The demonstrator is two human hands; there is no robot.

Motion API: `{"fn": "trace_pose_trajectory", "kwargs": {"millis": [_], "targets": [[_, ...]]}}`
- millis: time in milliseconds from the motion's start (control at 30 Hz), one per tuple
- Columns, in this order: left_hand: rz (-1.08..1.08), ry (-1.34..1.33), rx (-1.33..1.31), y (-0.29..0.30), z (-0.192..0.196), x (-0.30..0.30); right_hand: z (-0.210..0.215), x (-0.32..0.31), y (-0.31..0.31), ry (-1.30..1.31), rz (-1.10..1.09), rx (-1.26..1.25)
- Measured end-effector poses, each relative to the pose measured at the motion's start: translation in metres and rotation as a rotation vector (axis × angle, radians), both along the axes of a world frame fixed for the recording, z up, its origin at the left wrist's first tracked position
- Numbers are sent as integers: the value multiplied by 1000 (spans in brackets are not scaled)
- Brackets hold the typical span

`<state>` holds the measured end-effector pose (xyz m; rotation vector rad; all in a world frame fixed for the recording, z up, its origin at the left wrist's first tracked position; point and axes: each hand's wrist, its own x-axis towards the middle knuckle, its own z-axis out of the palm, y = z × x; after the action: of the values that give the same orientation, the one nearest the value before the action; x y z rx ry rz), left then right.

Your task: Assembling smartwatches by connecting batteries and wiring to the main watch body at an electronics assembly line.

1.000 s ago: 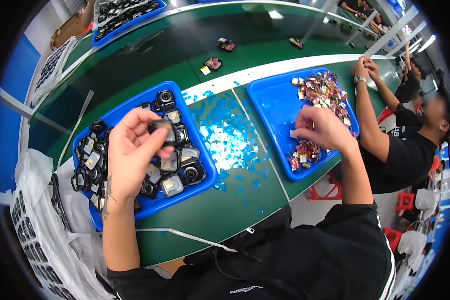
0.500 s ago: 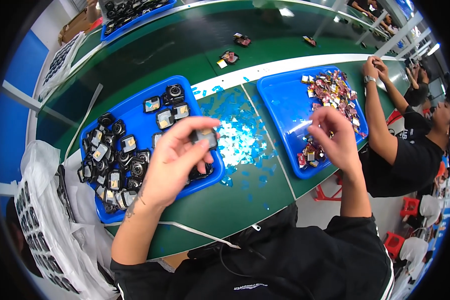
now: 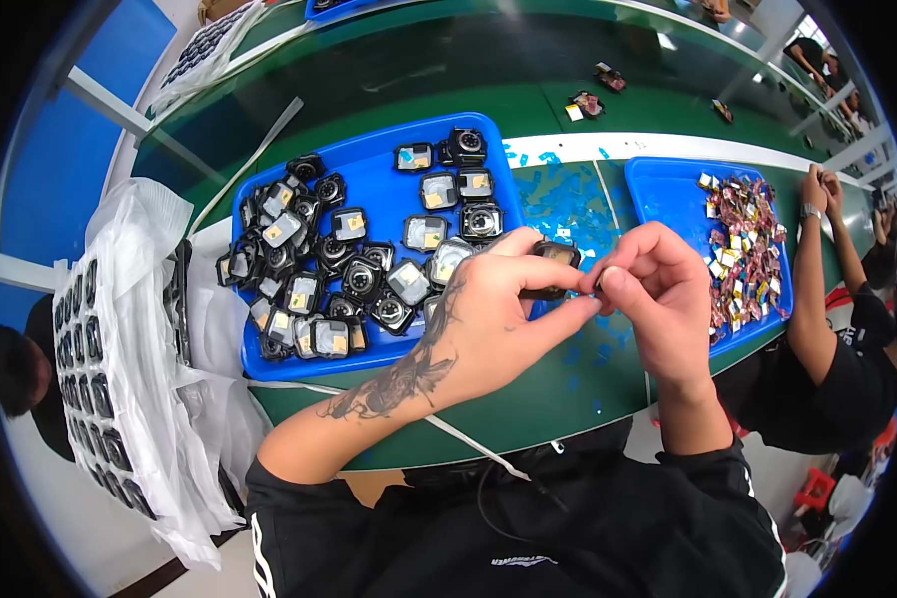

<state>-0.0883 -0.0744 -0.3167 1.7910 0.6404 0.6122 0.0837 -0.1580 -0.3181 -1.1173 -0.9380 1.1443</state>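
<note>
pinch-tight hands (image 3: 513,324) at black watch case (image 3: 560,256)

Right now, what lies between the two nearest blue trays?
Head view: scattered blue pieces on the green tabletop, with the left hand, a black casing and the right hand partly above.

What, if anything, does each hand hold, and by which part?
The left hand holds a black watch case by its near side. Whether the right hand, fingertips close by, holds anything cannot be told.
</note>
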Motion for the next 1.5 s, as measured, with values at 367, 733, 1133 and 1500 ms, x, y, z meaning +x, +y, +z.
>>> {"fn": "trace_pose_trajectory", "kwargs": {"millis": [367,733,1133,1500], "targets": [[-8,-95,-81,1,-13,3,-4,-4,7,-115,-65,42],[32,-54,27,4,-11,0,-5,-1,9,-204,-4,39],[-11,-42,-64,9,-15,-2,6,-10,7,-1002,-127,398],[-17,-77,-124,11,-13,-2,3,-4,-2,-757,15,334]]}}
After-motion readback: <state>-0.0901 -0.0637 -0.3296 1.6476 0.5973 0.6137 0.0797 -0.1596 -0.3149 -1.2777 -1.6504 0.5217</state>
